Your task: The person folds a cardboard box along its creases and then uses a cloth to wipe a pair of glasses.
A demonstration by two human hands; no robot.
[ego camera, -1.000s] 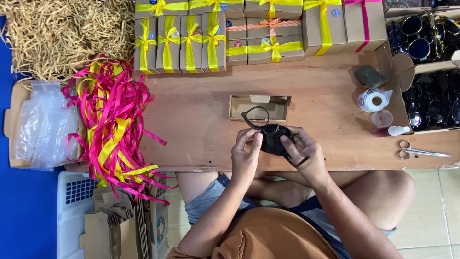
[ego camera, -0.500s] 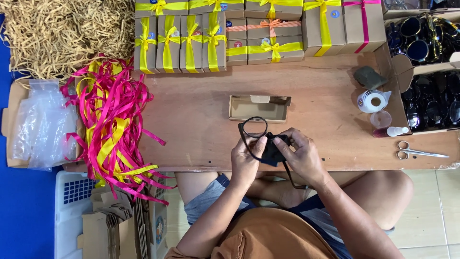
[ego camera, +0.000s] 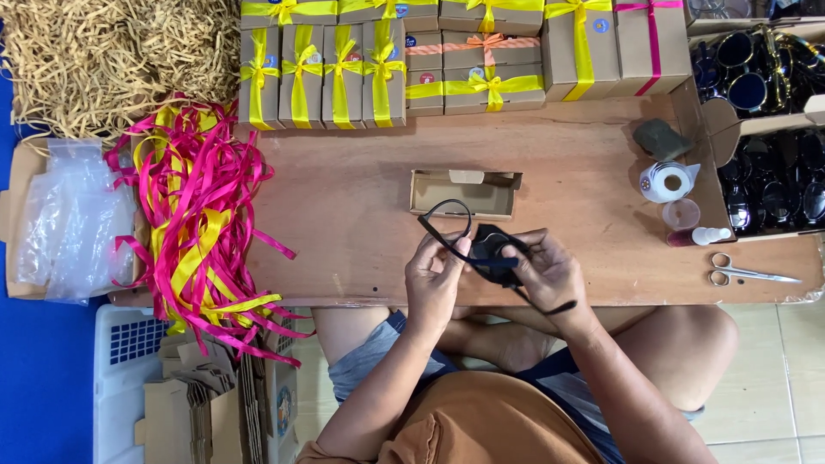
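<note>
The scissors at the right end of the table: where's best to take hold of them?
Take the scissors by the finger loops, probably from the left: the loops point toward the right hand, the blades away to the table's right edge. They lie flat, nothing on them.

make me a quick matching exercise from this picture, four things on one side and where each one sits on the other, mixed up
Things:
1. black glasses
2. scissors
3. open cardboard box
4. pink and yellow ribbons

Places:
A. left edge of the table, spilling over it
B. middle of the table, beyond the hands
C. right end of the table, near its front edge
D. held between the left hand and right hand

Pairs: 1-D, 2-C, 3-B, 4-A
</note>
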